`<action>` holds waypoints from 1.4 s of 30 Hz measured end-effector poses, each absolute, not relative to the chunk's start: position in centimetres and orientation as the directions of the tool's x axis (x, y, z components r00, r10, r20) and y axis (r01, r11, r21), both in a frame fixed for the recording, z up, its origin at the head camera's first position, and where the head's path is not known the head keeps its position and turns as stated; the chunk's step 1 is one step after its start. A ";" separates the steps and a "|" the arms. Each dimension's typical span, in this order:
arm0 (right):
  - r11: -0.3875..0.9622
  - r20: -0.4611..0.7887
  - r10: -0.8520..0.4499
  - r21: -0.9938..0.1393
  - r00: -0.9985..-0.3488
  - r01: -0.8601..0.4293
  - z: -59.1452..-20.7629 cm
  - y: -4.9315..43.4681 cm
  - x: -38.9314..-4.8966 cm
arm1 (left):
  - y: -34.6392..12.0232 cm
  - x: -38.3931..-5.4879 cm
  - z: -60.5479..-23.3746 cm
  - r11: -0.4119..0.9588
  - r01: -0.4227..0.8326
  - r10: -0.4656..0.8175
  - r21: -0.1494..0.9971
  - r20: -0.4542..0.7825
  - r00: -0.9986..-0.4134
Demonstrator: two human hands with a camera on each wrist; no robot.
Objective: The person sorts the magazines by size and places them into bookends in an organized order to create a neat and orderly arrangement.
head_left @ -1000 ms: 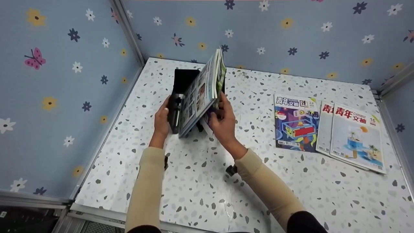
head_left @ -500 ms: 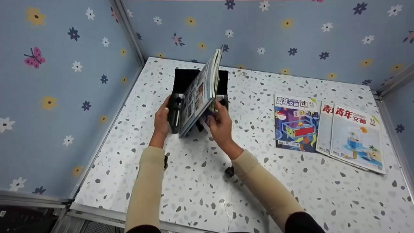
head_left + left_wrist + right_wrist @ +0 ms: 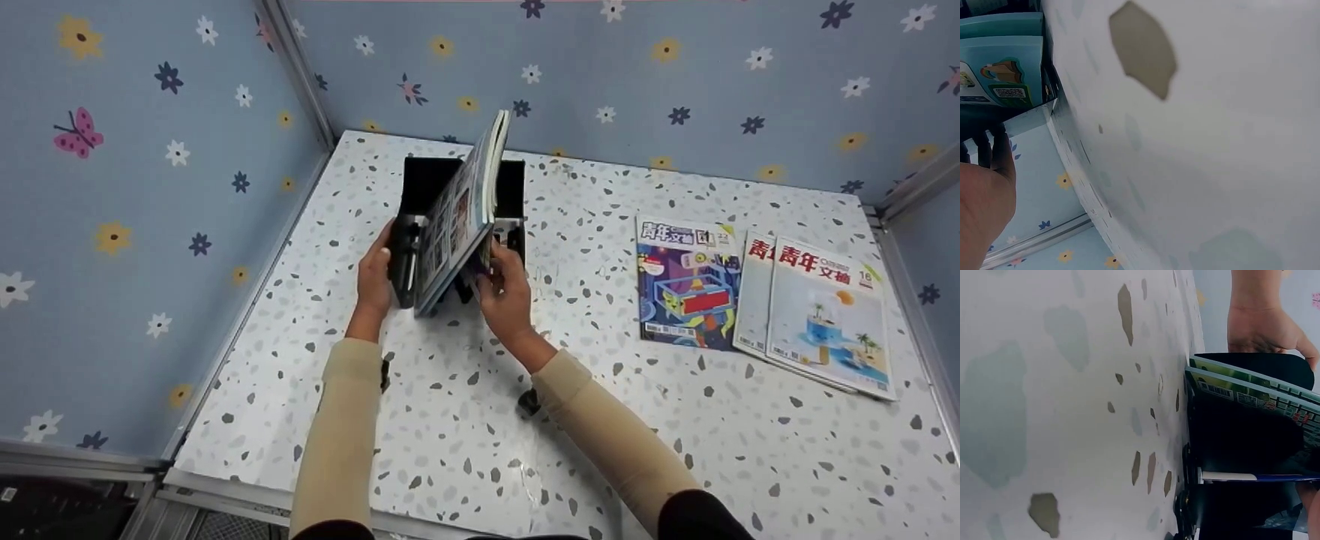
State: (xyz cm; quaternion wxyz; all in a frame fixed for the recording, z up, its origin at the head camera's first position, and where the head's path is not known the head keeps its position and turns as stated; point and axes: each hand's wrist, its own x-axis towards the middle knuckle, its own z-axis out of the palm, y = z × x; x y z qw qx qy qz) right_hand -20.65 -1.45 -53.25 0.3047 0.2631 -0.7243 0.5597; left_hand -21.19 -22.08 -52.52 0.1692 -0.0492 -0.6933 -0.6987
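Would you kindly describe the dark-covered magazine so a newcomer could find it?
On the speckled white table, look right. The dark-covered magazine lies flat there, leftmost of its group; its purple-blue picture sets it apart from the pale magazines beside it.

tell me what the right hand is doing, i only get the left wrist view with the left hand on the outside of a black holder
Observer: In the head view, the right hand pinches the near edge of a thin magazine, between the sides of the black holder.
Operator: ok, and is anything lying off to the right that i'm missing
Observer: Yes, the head view shows at least three loose magazines lying flat on the table, to the person's right.
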 end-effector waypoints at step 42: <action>0.331 0.682 -0.115 -0.659 -0.722 -0.675 -54.5 -0.6 -19.6 | -22.2 -21.1 -52.6 0.017 0.315 -0.148 0.949 0.314 -0.938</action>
